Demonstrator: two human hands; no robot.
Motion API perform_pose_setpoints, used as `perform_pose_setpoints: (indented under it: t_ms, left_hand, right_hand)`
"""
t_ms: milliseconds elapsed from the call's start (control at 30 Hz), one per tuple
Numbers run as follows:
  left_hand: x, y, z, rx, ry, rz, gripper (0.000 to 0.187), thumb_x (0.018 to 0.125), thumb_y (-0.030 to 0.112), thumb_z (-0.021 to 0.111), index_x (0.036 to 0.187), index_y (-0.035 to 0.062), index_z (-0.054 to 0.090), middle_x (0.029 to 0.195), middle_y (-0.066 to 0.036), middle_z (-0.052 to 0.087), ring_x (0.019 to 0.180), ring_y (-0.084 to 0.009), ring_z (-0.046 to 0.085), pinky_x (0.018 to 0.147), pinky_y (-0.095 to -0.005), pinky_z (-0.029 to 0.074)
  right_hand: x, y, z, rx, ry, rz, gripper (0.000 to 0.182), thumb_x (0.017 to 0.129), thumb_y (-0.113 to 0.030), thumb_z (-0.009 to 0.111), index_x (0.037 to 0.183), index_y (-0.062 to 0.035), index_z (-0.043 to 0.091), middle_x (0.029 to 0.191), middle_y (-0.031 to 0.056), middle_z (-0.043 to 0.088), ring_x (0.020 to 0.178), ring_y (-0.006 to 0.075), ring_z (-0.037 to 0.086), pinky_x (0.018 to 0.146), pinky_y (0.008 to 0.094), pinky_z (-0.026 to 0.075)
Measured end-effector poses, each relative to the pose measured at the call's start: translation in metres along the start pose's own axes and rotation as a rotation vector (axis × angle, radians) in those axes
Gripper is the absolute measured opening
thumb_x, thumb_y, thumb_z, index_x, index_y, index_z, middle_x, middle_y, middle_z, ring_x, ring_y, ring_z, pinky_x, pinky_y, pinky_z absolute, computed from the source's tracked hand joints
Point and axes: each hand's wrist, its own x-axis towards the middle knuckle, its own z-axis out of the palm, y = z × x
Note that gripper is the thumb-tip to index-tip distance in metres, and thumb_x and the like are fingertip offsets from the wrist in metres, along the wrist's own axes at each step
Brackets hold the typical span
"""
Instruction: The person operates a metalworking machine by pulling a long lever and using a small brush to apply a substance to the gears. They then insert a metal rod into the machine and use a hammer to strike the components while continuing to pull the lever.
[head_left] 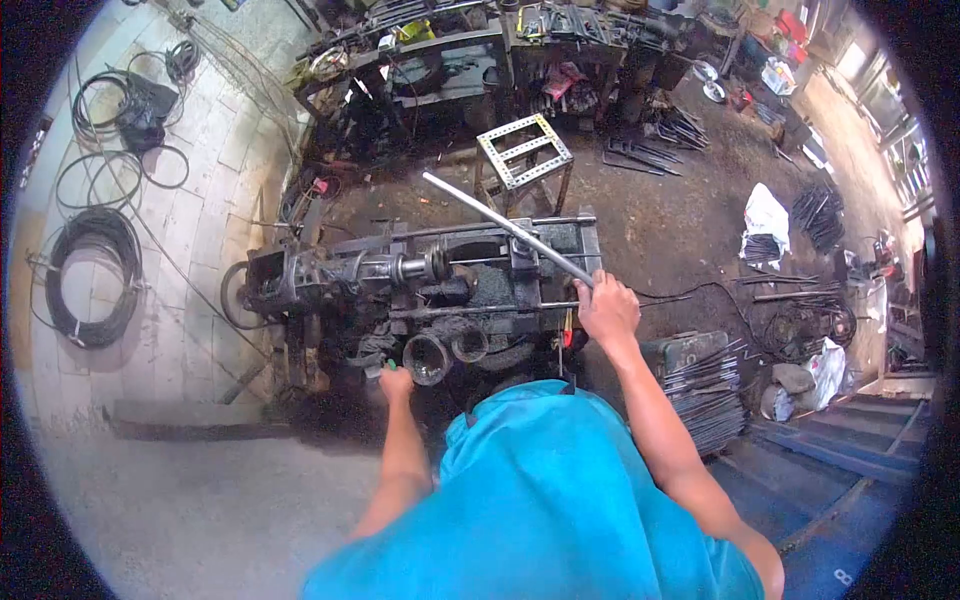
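Note:
My right hand grips the near end of a long, smooth metal rod, its fingers wrapped round it. The rod slants up and away to the left, across the machine's bed. Low at the machine's front, my left hand is closed; a small green piece shows at its fingertips, too small to name. Just right of that hand is a round, greasy metal cup. The dark, oily machine, which looks like a lathe, lies in front of me with its spindle end facing right.
A white perforated metal frame stool stands behind the machine. Bundles of thin rods lie to my right, beside a cable on the dirty floor. Coiled wire hangs on the left wall. A cluttered workbench lines the back.

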Motion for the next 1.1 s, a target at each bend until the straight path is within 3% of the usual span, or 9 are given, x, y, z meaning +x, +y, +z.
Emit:
perform_pose_setpoints:
  t_ms: [133, 167, 267, 367, 700, 800, 867, 967, 1100]
  left_hand:
    - [-0.004, -0.002, -0.005, 0.024, -0.035, -0.005, 0.040, 0.080, 0.021, 0.055, 0.114, 0.0011, 0.060, 0.094, -0.029, 0.065, 0.091, -0.0424, 0.064, 0.081, -0.0491, 0.049]
    - [-0.020, 0.016, -0.022, 0.023, -0.053, -0.004, 0.038, 0.081, 0.020, 0.054, 0.114, 0.0026, 0.060, 0.082, -0.024, 0.067, 0.075, -0.0369, 0.067, 0.071, -0.0457, 0.052]
    - [-0.031, 0.028, -0.030, -0.130, -0.066, -0.020, 0.036, 0.081, 0.018, 0.053, 0.113, 0.0027, 0.060, 0.071, -0.019, 0.066, 0.060, -0.0303, 0.066, 0.058, -0.0419, 0.052]
    - [-0.027, 0.025, -0.025, -0.076, -0.053, -0.045, 0.036, 0.082, 0.018, 0.053, 0.112, 0.0014, 0.060, 0.067, -0.018, 0.064, 0.055, -0.0273, 0.065, 0.051, -0.0398, 0.050]
    - [-0.031, 0.037, -0.037, -0.028, -0.062, 0.020, 0.032, 0.082, 0.019, 0.052, 0.104, -0.0019, 0.062, 0.065, -0.019, 0.063, 0.052, -0.0282, 0.064, 0.050, -0.0397, 0.050]
    - [-0.019, 0.020, -0.021, -0.097, -0.078, -0.016, 0.032, 0.082, 0.020, 0.052, 0.102, -0.0025, 0.063, 0.075, -0.023, 0.065, 0.065, -0.0347, 0.066, 0.061, -0.0437, 0.052]
    - [-0.007, 0.002, -0.001, 0.090, 0.153, 0.143, 0.034, 0.083, 0.022, 0.052, 0.103, -0.0028, 0.062, 0.091, -0.029, 0.065, 0.086, -0.0420, 0.064, 0.077, -0.0485, 0.050]
    - [-0.009, 0.002, -0.006, 0.018, 0.026, 0.067, 0.035, 0.083, 0.023, 0.051, 0.104, -0.0032, 0.061, 0.103, -0.033, 0.060, 0.101, -0.0465, 0.058, 0.088, -0.0511, 0.045]
    - [-0.020, 0.014, -0.022, 0.059, -0.006, 0.086, 0.035, 0.083, 0.023, 0.052, 0.106, -0.0030, 0.060, 0.102, -0.033, 0.061, 0.100, -0.0463, 0.059, 0.087, -0.0507, 0.046]
  right_hand:
    - [0.002, 0.004, 0.004, -0.010, 0.025, -0.023, 0.037, 0.092, -0.040, 0.050, 0.092, -0.0033, 0.057, 0.088, 0.0172, 0.063, 0.081, 0.0350, 0.063, 0.072, 0.0462, 0.049]
    - [0.001, 0.005, 0.002, 0.014, 0.027, -0.017, 0.036, 0.092, -0.039, 0.051, 0.092, -0.0030, 0.057, 0.088, 0.0172, 0.063, 0.081, 0.0349, 0.063, 0.072, 0.0462, 0.049]
    - [-0.001, 0.004, 0.002, 0.007, 0.062, -0.034, 0.036, 0.091, -0.038, 0.052, 0.092, -0.0029, 0.056, 0.086, 0.0171, 0.063, 0.080, 0.0350, 0.063, 0.072, 0.0463, 0.049]
    - [-0.003, -0.003, 0.002, -0.007, 0.071, -0.027, 0.035, 0.091, -0.038, 0.054, 0.093, -0.0028, 0.058, 0.084, 0.0169, 0.062, 0.078, 0.0349, 0.063, 0.071, 0.0467, 0.049]
    - [-0.004, 0.000, 0.005, -0.024, 0.109, -0.010, 0.039, 0.090, -0.041, 0.053, 0.092, -0.0033, 0.060, 0.086, 0.0160, 0.064, 0.080, 0.0347, 0.064, 0.070, 0.0454, 0.049]
    - [-0.003, -0.006, 0.000, -0.027, 0.109, 0.007, 0.040, 0.090, -0.042, 0.053, 0.092, -0.0032, 0.060, 0.085, 0.0162, 0.064, 0.080, 0.0346, 0.064, 0.070, 0.0453, 0.049]
    - [-0.003, -0.007, 0.000, -0.027, 0.101, 0.010, 0.040, 0.090, -0.043, 0.053, 0.092, -0.0030, 0.061, 0.085, 0.0163, 0.064, 0.080, 0.0346, 0.064, 0.070, 0.0454, 0.049]
    - [-0.002, -0.003, 0.001, -0.046, 0.085, 0.034, 0.041, 0.090, -0.043, 0.052, 0.094, -0.0029, 0.061, 0.086, 0.0163, 0.065, 0.080, 0.0346, 0.065, 0.071, 0.0453, 0.050]
    - [-0.003, -0.007, 0.004, -0.077, 0.096, 0.027, 0.043, 0.090, -0.044, 0.051, 0.096, -0.0029, 0.061, 0.087, 0.0163, 0.065, 0.080, 0.0348, 0.065, 0.071, 0.0455, 0.050]
